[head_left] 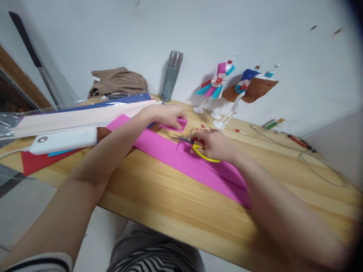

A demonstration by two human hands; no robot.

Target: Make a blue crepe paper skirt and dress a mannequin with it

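Observation:
My left hand [171,114] is closed on a small magenta piece [183,123] above the table. To its right, my right hand [214,143] is wrapped round scissors [202,153] with yellow handles. Their dark blades point left, toward the small piece, and look slightly apart. Below both hands a long magenta strip [167,154] lies slantwise across the wooden table, partly under my left forearm. A narrower magenta piece [210,165] rests on its right part, running under my right hand and wrist.
At the left are a white power strip [66,140], red material [42,162] and wrapped sheets [85,117]. Behind stand a grey bottle [171,77] and small decorated stands [219,81]. A cable [309,166] and a red tool [300,142] lie at the right.

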